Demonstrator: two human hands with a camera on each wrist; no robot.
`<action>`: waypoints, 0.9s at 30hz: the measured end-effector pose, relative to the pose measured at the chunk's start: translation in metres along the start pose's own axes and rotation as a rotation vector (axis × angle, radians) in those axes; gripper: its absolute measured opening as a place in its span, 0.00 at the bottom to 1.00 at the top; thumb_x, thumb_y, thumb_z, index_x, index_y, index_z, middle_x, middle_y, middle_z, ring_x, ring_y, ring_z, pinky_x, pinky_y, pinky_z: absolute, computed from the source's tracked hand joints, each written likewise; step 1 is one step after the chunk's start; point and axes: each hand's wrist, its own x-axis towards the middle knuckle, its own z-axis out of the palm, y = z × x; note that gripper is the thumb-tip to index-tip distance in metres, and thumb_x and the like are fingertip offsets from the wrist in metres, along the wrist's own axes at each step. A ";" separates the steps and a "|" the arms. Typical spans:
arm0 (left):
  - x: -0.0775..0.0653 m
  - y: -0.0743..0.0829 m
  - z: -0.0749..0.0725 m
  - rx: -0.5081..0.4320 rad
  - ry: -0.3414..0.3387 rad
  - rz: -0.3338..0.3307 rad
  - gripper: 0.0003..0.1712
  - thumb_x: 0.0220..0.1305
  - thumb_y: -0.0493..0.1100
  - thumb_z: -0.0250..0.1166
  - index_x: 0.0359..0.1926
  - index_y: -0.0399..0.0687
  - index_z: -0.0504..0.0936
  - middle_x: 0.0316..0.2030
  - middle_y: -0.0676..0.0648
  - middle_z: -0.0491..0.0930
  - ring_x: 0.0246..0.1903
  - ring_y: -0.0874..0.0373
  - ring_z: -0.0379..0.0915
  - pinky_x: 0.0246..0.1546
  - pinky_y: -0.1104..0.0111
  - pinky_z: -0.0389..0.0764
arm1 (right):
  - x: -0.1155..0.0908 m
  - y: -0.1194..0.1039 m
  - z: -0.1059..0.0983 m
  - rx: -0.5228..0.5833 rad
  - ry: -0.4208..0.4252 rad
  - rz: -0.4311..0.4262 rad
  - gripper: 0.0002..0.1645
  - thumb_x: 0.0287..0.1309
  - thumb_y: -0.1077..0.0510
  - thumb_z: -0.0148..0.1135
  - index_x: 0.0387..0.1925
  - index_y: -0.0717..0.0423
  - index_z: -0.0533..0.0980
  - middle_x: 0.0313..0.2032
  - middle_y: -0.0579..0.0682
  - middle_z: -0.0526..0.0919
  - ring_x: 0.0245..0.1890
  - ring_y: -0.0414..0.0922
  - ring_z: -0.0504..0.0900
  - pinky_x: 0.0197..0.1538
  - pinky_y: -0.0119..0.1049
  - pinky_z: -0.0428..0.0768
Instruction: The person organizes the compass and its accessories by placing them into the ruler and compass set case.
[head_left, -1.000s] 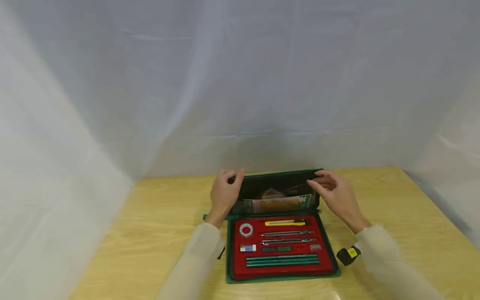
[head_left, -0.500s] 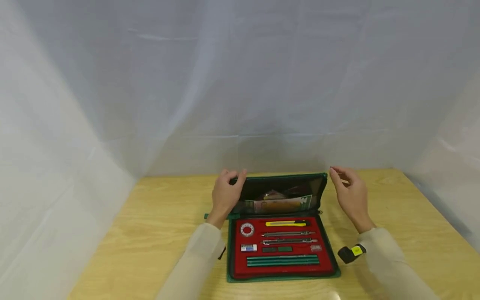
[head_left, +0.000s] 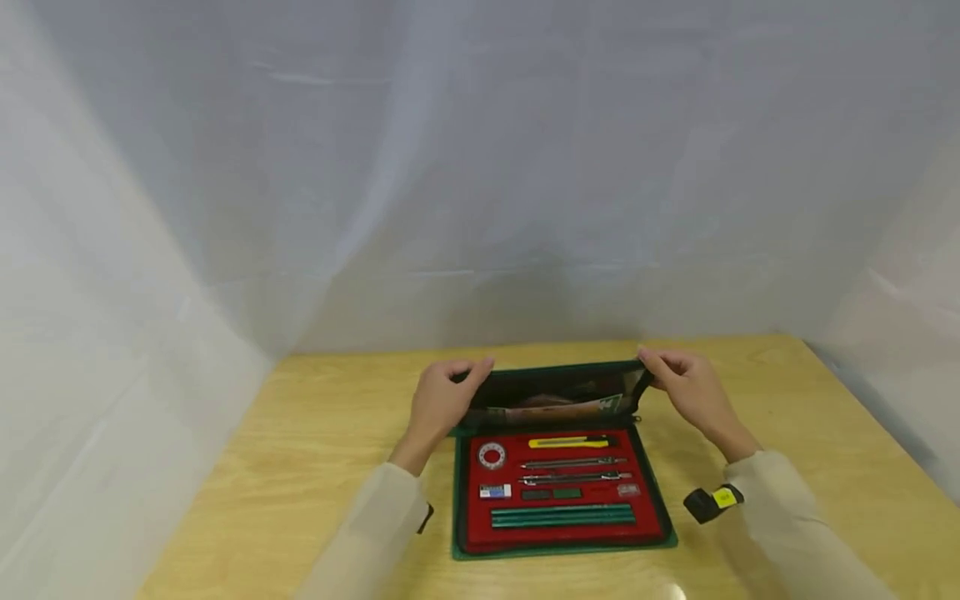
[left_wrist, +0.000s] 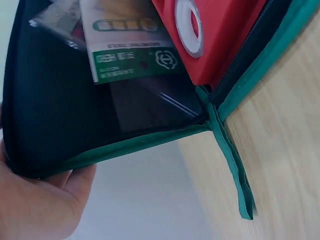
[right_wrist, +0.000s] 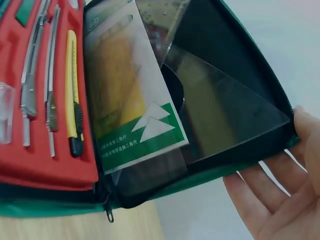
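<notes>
A green zip case lies unfolded, its lid (head_left: 525,383) raised and leaning over the red tray (head_left: 547,538). My left hand (head_left: 438,402) grips the lid's left upper corner. At the right upper corner, my right hand (head_left: 696,398) pinches the edge between thumb and fingers. The lid's pocket holds a printed card (right_wrist: 125,75) and a clear plastic triangle (right_wrist: 235,115), best seen in the right wrist view. Set in the tray are a yellow utility knife (head_left: 568,442), two compasses, an eraser (head_left: 495,492), a white ring (head_left: 482,456) and several green pencils (head_left: 562,516).
The case rests on a pale wooden table (head_left: 322,450), with grey-white sheeting (head_left: 562,167) behind and at both sides. A green strap (left_wrist: 232,170) sticks out at the left hinge; a zip pull (right_wrist: 110,215) hangs at the other end.
My right hand came off the lid's right corner, moved right, then returned to pinch it. The lid's top edge has come lower; my left hand stayed on its corner.
</notes>
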 end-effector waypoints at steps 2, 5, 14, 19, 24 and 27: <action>-0.004 0.001 -0.005 -0.016 -0.041 0.023 0.30 0.62 0.61 0.62 0.13 0.45 0.72 0.13 0.54 0.64 0.20 0.58 0.62 0.29 0.63 0.68 | -0.004 0.001 -0.003 -0.020 -0.021 -0.037 0.27 0.69 0.42 0.49 0.50 0.60 0.79 0.51 0.58 0.79 0.50 0.52 0.78 0.48 0.41 0.79; -0.008 0.001 -0.011 -0.026 -0.101 0.038 0.22 0.60 0.61 0.64 0.20 0.52 0.84 0.23 0.59 0.79 0.28 0.63 0.74 0.38 0.63 0.76 | -0.011 0.006 -0.005 -0.038 -0.042 -0.106 0.20 0.70 0.46 0.50 0.45 0.55 0.82 0.47 0.53 0.81 0.44 0.47 0.80 0.46 0.37 0.79; -0.035 -0.005 -0.024 0.092 -0.364 0.123 0.17 0.62 0.64 0.59 0.41 0.65 0.85 0.42 0.63 0.80 0.44 0.64 0.76 0.47 0.60 0.76 | -0.041 0.026 -0.006 0.037 -0.199 -0.171 0.14 0.71 0.54 0.50 0.47 0.45 0.82 0.50 0.44 0.82 0.43 0.38 0.80 0.49 0.30 0.75; -0.050 -0.007 -0.023 0.216 -0.478 0.215 0.22 0.63 0.66 0.56 0.48 0.63 0.83 0.50 0.59 0.77 0.51 0.61 0.72 0.52 0.58 0.73 | -0.060 0.033 -0.006 0.151 -0.293 -0.175 0.13 0.69 0.61 0.53 0.47 0.50 0.81 0.53 0.51 0.80 0.53 0.39 0.77 0.51 0.32 0.76; -0.064 -0.011 -0.020 0.404 -0.553 0.289 0.31 0.59 0.70 0.57 0.57 0.61 0.79 0.60 0.53 0.71 0.60 0.54 0.65 0.54 0.53 0.71 | -0.083 0.039 0.001 0.095 -0.303 -0.216 0.11 0.62 0.60 0.61 0.44 0.46 0.82 0.53 0.48 0.80 0.57 0.37 0.73 0.55 0.26 0.69; -0.072 -0.013 -0.017 0.495 -0.560 0.349 0.34 0.59 0.70 0.57 0.60 0.60 0.77 0.61 0.52 0.70 0.60 0.51 0.65 0.50 0.51 0.74 | -0.094 0.041 0.007 -0.004 -0.264 -0.281 0.12 0.57 0.59 0.66 0.44 0.43 0.82 0.52 0.46 0.81 0.56 0.37 0.74 0.54 0.26 0.70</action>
